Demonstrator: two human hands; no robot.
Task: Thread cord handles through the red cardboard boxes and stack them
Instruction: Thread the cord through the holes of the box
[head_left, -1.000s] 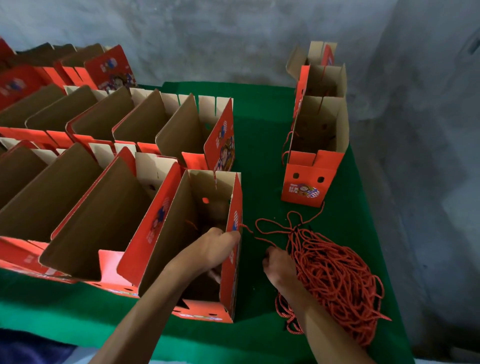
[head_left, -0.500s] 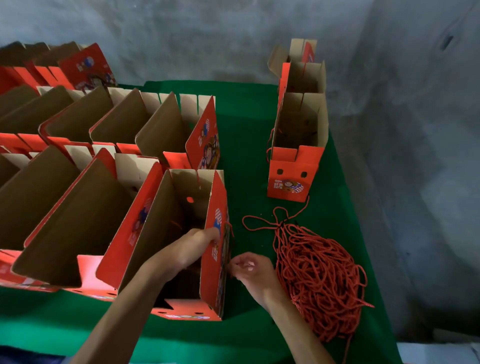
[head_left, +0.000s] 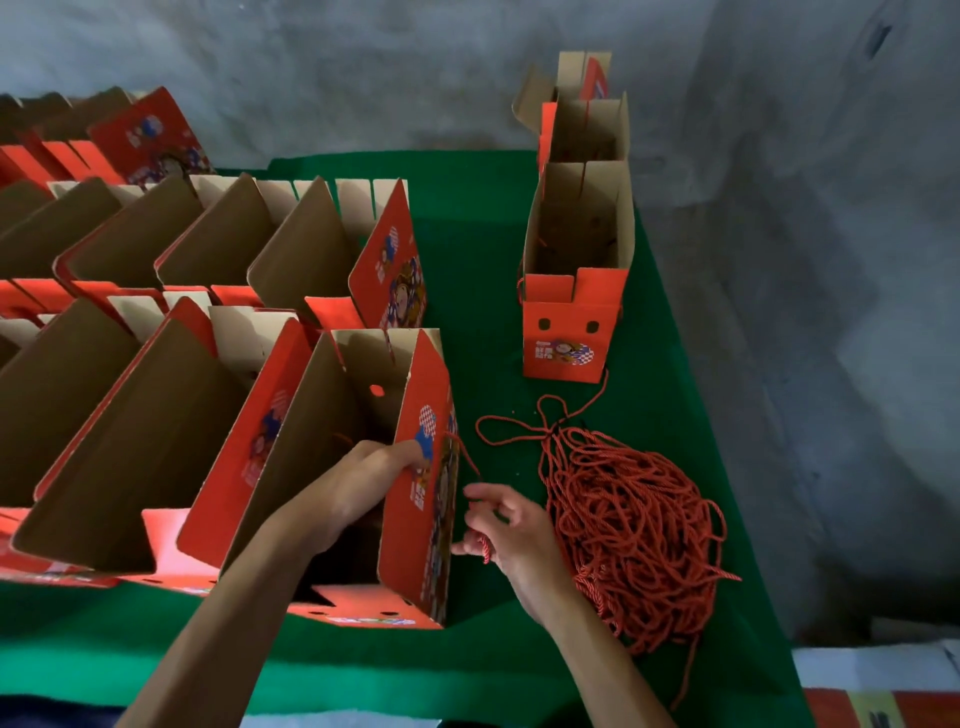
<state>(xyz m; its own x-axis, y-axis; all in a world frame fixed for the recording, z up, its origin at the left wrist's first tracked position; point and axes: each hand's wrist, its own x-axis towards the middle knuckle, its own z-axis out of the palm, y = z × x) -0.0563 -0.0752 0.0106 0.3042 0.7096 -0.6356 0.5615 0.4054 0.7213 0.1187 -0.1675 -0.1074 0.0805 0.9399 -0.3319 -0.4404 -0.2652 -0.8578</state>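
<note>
Cord (head_left: 470, 457) limp, light: right hand (head_left: 511, 535) pinches its end. Box (head_left: 415, 493) thin, bendy: left hand (head_left: 363, 483) grips wall near hole.

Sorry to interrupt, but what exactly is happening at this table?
A person is fitting cord handles to red boxes. The left hand reaches inside the nearest open box, while the right hand pinches a red cord running to its side wall. A cord pile lies alongside; finished boxes stand behind.

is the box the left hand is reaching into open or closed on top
Open. The box stands upright with flaps up and its brown inside showing; the left hand reaches in through the top.
</note>
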